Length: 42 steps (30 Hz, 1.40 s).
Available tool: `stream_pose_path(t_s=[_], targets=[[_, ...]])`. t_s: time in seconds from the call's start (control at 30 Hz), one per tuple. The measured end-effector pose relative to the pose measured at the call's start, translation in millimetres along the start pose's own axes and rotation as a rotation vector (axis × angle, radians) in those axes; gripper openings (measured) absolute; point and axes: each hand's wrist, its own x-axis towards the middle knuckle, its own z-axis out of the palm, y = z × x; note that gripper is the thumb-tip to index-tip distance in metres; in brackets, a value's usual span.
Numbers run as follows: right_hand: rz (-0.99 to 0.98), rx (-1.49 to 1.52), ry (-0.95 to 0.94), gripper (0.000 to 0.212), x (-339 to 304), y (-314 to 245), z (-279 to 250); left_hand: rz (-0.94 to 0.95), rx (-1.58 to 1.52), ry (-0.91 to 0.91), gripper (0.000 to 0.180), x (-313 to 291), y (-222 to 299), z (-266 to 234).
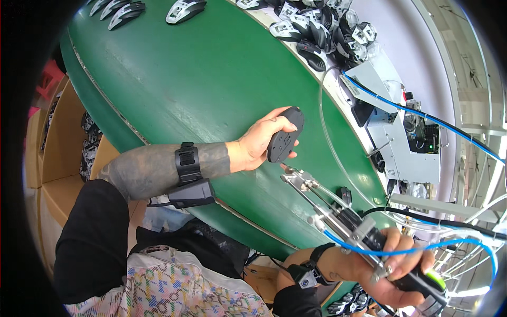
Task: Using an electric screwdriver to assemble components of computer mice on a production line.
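- The left hand (259, 143) is clamped on a dark computer mouse (285, 135), thumb along one long side and fingers wrapped round the other, holding it underside up above the green worktop (200, 79).
- The right hand (391, 269) is closed round the handle of a powered screwdriver (343, 216), whose metal tip sits just beside the lower end of the mouse; whether it touches cannot be told.
- A blue hose (422, 113) and a clear tube run from the tool toward a grey machine (401, 132) at the far edge.
- The mouse looks light and stiff, a smooth plastic shell that could slip or twist under the tool's push; gripping it by the two long sides, as now, seems the firm hold, keeping fingers off the underside.
- More mice (322, 26) lie heaped at the far end of the worktop, well apart from both hands.
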Motion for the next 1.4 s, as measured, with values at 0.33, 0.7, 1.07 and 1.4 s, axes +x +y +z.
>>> stream_pose_path(t_s=[0.33,0.7,1.07,1.4], targets=[[0.03,0.062,-0.049,0.042,-6,20,14,-0.083,-0.038,-0.107,0.055,-7,-10,0],[0.024,0.081,-0.058,0.043,-9,21,15,-0.079,-0.075,-0.13,0.054,-14,-13,9],[0.165,-0.113,-0.031,0.042,6,-3,-9,0.642,1.104,-0.026,0.039,20,11,-12],[0.165,-0.014,0.07,0.042,11,5,-11,1.036,2.262,0.944,0.06,55,229,-132]])
